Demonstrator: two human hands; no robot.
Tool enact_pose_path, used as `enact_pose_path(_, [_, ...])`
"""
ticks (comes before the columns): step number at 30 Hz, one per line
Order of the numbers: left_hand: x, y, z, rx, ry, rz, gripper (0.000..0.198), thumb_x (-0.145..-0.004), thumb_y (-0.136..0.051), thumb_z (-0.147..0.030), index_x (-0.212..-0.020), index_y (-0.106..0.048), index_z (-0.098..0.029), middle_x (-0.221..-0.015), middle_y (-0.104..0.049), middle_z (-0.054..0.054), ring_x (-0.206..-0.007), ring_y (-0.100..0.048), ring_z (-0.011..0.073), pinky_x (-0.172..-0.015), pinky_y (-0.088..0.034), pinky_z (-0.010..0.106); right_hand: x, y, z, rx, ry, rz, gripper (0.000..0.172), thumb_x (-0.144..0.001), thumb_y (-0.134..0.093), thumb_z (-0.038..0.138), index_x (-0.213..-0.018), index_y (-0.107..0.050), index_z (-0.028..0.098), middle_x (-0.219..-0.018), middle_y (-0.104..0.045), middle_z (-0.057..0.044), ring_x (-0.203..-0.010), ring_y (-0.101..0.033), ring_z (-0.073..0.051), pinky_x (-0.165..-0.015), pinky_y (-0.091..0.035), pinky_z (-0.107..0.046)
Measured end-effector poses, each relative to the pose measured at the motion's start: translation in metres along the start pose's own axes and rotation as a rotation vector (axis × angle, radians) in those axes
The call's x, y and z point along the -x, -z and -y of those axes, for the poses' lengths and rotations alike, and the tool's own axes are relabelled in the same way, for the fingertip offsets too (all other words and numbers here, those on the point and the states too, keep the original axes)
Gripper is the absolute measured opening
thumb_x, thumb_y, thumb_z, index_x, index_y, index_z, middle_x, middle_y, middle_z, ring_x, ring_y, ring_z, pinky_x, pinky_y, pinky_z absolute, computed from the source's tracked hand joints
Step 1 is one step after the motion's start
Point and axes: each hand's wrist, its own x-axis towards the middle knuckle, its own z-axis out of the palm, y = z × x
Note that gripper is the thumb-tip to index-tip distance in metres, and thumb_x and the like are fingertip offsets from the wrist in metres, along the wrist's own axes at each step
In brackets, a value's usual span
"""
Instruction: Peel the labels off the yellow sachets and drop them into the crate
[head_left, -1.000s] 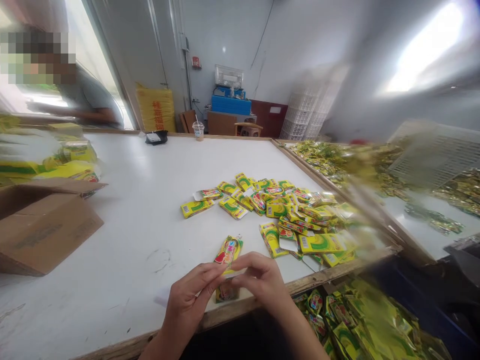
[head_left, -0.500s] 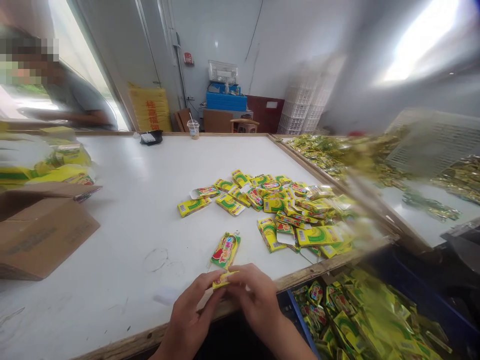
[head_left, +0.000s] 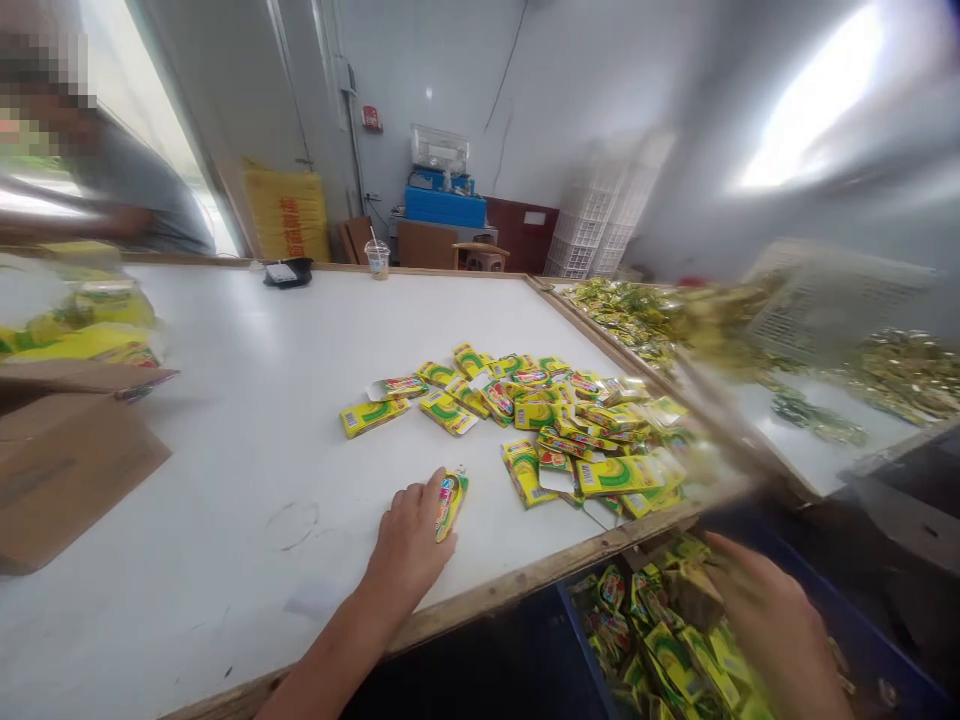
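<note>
My left hand (head_left: 411,530) is closed over a small yellow and green candy box (head_left: 451,505) lying on the white table, fingers along its left side and thumb at its lower end. To the right, below the table edge, my right hand (head_left: 780,625) is over a blue bin (head_left: 589,640) full of similar yellow boxes. Motion smears its fingers, and a blurred yellowish box (head_left: 694,592) is beside them; whether it is held I cannot tell. Ahead of my hands lies a loose pile of candy boxes (head_left: 536,400), several with white end flaps showing.
A wooden rim (head_left: 517,590) edges the table. An open cardboard carton (head_left: 75,470) stands left, near more yellow packs. At the back are a plastic cup (head_left: 377,260) and a dark pouch (head_left: 287,273). Shiny packets (head_left: 622,310) cover the right-hand table. A person (head_left: 135,180) is at far left.
My hands have separated. The right has swung right and down over the blue bin; the left has moved forward onto the box on the table. The view has shifted slightly.
</note>
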Motion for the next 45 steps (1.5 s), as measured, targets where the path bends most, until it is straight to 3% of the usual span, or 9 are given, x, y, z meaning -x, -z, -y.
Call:
enact_pose_path(2, [0.002, -0.001, -0.006, 0.006, -0.038, 0.039, 0.076, -0.071, -0.058, -0.007, -0.144, -0.04, -0.017, -0.12, -0.061, 0.014, -0.108, -0.055, 0.0321, -0.093, -0.043, 0.046, 0.01, -0.013, 0.019, -0.083, 0.084, 0.044, 0.032, -0.081, -0.062, 0.04, -0.109, -0.072, 0.028, -0.111, -0.069, -0.014, -0.099, -0.064, -0.034, -0.074, -0.053, -0.047])
enact_pose_path(6, [0.016, 0.024, -0.006, 0.034, -0.329, 0.199, 0.087, -0.075, -0.05, 0.001, -0.151, -0.024, -0.031, -0.124, -0.06, 0.005, -0.106, -0.055, 0.0242, -0.094, -0.044, 0.038, 0.031, -0.078, 0.13, -0.396, 0.437, 0.364, 0.04, -0.086, -0.063, 0.027, -0.125, -0.063, 0.028, -0.13, -0.061, -0.009, -0.119, -0.053, -0.029, -0.098, -0.045, -0.045])
enact_pose_path(9, [0.024, 0.049, -0.002, 0.025, -0.537, 0.239, 0.083, -0.082, -0.044, 0.002, -0.151, -0.021, -0.037, -0.115, -0.065, 0.003, -0.102, -0.055, 0.0232, -0.092, -0.044, 0.04, 0.037, -0.125, 0.196, -0.523, 0.585, 0.607, 0.04, -0.078, -0.074, 0.022, -0.117, -0.068, 0.031, -0.11, -0.071, -0.005, -0.108, -0.057, -0.029, -0.097, -0.041, -0.045])
enact_pose_path(11, [0.029, 0.057, 0.004, 0.052, -0.496, 0.108, 0.072, -0.085, -0.05, -0.003, -0.147, -0.032, -0.036, -0.117, -0.065, 0.003, -0.107, -0.056, 0.0244, -0.095, -0.043, 0.043, 0.041, -0.148, 0.214, -0.612, 0.522, 0.744, 0.024, -0.077, -0.074, 0.021, -0.101, -0.075, 0.028, -0.095, -0.075, -0.003, -0.095, -0.062, -0.027, -0.089, -0.046, -0.04])
enact_pose_path(16, [0.044, 0.045, 0.02, 0.524, 0.242, -0.607, 0.046, -0.075, -0.075, -0.039, -0.114, -0.057, -0.023, -0.116, -0.064, 0.008, -0.106, -0.062, 0.0277, -0.093, -0.051, 0.045, 0.057, -0.176, 0.212, -0.961, 0.128, 0.795, 0.015, -0.079, -0.071, 0.022, -0.094, -0.069, 0.02, -0.089, -0.073, -0.003, -0.085, -0.066, -0.023, -0.072, -0.05, -0.031])
enact_pose_path(20, [0.05, 0.03, 0.011, 0.961, 0.289, -0.28, 0.04, -0.07, -0.08, -0.04, -0.101, -0.064, -0.02, -0.097, -0.074, 0.005, -0.094, -0.069, 0.0248, -0.083, -0.058, 0.035, 0.069, -0.165, 0.213, -1.044, 0.136, 0.932, 0.022, -0.074, -0.075, 0.023, -0.094, -0.067, 0.022, -0.084, -0.072, 0.0, -0.082, -0.067, -0.022, -0.069, -0.05, -0.029])
enact_pose_path(27, [0.061, 0.025, 0.01, 0.965, 0.225, 0.019, 0.037, -0.082, -0.071, -0.037, -0.117, -0.068, -0.026, -0.116, -0.073, 0.002, -0.103, -0.067, 0.024, -0.09, -0.054, 0.031, 0.059, -0.139, 0.215, -1.043, 0.094, 0.862, 0.019, -0.083, -0.069, 0.037, -0.085, -0.078, 0.021, -0.079, -0.07, -0.002, -0.072, -0.057, -0.017, -0.065, -0.044, -0.027])
enact_pose_path(34, [0.079, 0.038, 0.011, 1.219, 0.338, 0.15, 0.038, -0.091, -0.058, -0.042, -0.124, -0.066, -0.024, -0.135, -0.062, 0.006, -0.138, -0.041, 0.026, -0.118, -0.025, 0.044, 0.058, -0.141, 0.219, -1.274, -0.144, 1.178, 0.029, -0.064, -0.085, 0.038, -0.083, -0.076, 0.017, -0.071, -0.065, 0.0, -0.061, -0.049, -0.011, -0.06, -0.036, -0.023])
enact_pose_path(45, [0.062, 0.071, -0.005, 1.156, 0.322, 0.261, 0.021, -0.088, -0.064, -0.035, -0.1, -0.077, -0.023, -0.096, -0.075, 0.003, -0.099, -0.061, 0.0231, -0.095, -0.04, 0.035, 0.058, -0.131, 0.227, -1.205, -0.01, 1.15, 0.023, -0.069, -0.082, 0.034, -0.082, -0.074, 0.017, -0.07, -0.064, 0.001, -0.065, -0.054, -0.013, -0.065, -0.04, -0.025])
